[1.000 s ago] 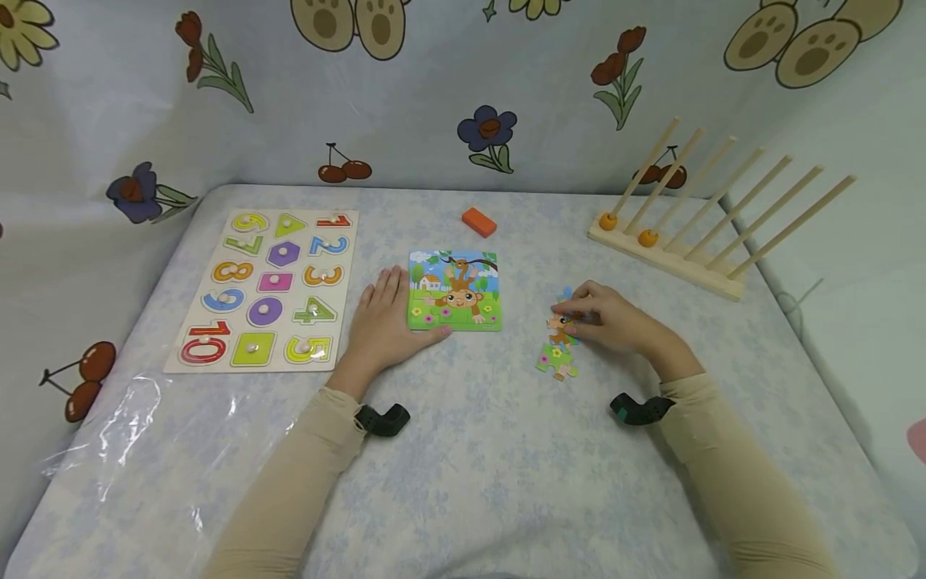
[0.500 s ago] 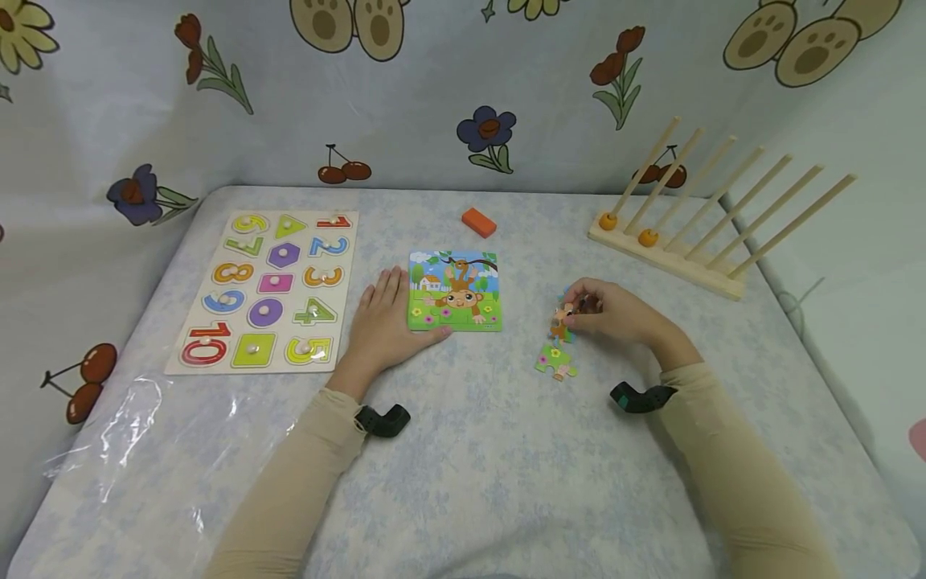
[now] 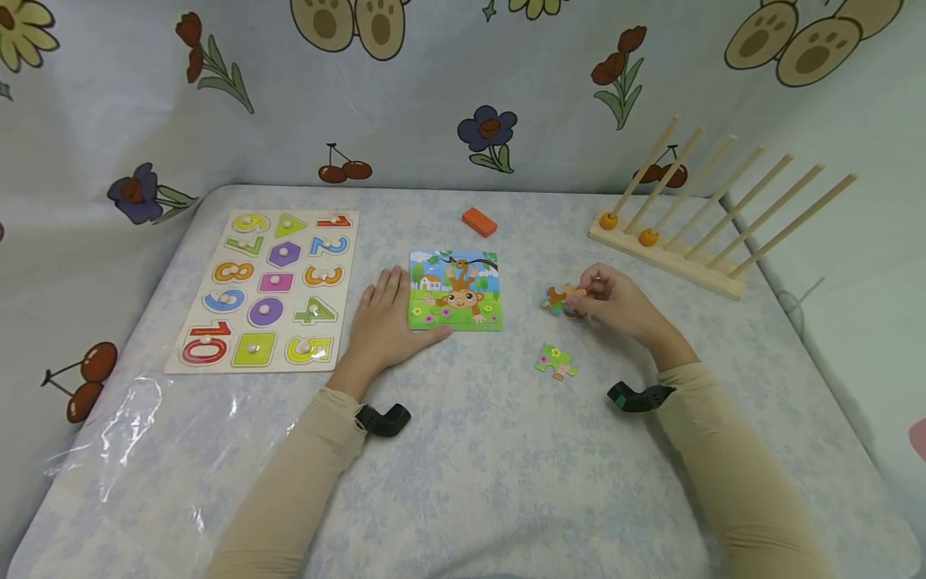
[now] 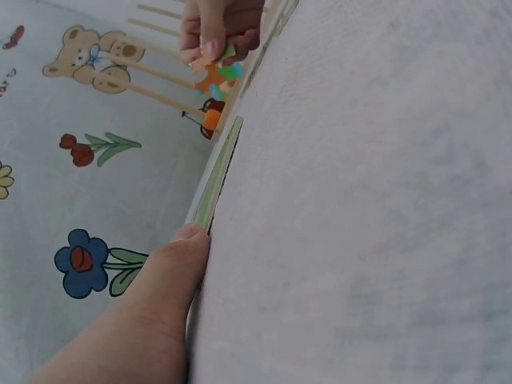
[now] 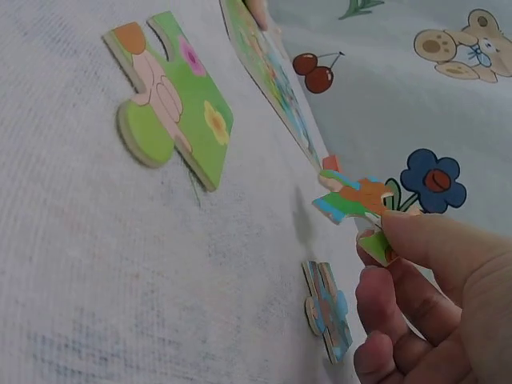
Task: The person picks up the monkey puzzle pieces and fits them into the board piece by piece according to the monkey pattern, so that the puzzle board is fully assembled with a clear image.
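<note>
In the head view my left hand (image 3: 383,326) lies flat with straight fingers beside a square monkey jigsaw puzzle (image 3: 456,291), its thumb on the lower edge. The left wrist view shows that thumb (image 4: 164,288) against the puzzle's edge. My right hand (image 3: 618,305) pinches a jigsaw piece (image 5: 364,196) in orange, green and blue between thumb and fingers, raised off the table. Below it, a second piece (image 5: 326,312) lies on the cloth in the right wrist view. Nearer me lies a green piece with flowers (image 3: 555,362).
On the left is a number and shape board (image 3: 264,291). An orange block (image 3: 479,222) lies behind the puzzle. At back right stands a wooden peg rack (image 3: 665,253) with two orange beads. Clear plastic film (image 3: 108,434) lies at the left edge.
My right hand has picked up the monkey-body piece from just behind the green piece, moved it slightly away from me and turned it. The left hand has stayed still.
</note>
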{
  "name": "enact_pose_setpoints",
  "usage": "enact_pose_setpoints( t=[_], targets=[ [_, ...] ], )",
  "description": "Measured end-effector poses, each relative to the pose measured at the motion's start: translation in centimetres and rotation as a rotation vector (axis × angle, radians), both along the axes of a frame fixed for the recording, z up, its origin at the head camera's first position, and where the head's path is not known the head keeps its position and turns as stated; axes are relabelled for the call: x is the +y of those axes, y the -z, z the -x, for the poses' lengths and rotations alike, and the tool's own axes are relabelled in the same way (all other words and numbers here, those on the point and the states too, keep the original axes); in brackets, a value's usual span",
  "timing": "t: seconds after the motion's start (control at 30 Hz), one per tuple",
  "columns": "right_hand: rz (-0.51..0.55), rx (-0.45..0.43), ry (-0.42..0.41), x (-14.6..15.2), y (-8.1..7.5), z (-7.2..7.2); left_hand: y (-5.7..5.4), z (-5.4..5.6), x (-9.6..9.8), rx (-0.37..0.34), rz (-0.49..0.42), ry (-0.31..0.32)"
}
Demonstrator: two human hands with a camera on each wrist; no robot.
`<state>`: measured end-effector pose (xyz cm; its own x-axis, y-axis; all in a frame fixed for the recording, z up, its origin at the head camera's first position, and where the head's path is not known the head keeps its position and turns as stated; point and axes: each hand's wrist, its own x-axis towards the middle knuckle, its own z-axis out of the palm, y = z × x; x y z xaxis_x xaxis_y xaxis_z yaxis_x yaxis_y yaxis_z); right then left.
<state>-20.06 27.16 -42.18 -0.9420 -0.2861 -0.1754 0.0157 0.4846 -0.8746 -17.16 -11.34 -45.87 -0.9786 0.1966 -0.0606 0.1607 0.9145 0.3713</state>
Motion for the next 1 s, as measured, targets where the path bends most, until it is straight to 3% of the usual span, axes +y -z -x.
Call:
enact_pose_setpoints(
  t=[0.33,0.5,0.8,1.0],
  targets=[
    [-0.053,0.097,-0.016,-1.1,0.0,0.3,0.0,0.0,0.0,-0.004,0.002,0.005],
    [-0.052,0.092,-0.007,-1.9,-0.2,0.3,0.1,0.1,0.0,-0.003,-0.001,0.004],
    [0.052,0.052,-0.058,-3.3,-0.9,0.3,0.3,0.2,-0.1,0.004,0.006,0.002],
    [0.036,0.039,-0.071,-3.7,-1.2,0.6,0.2,0.2,-0.1,0.002,0.009,0.006]
  ],
)
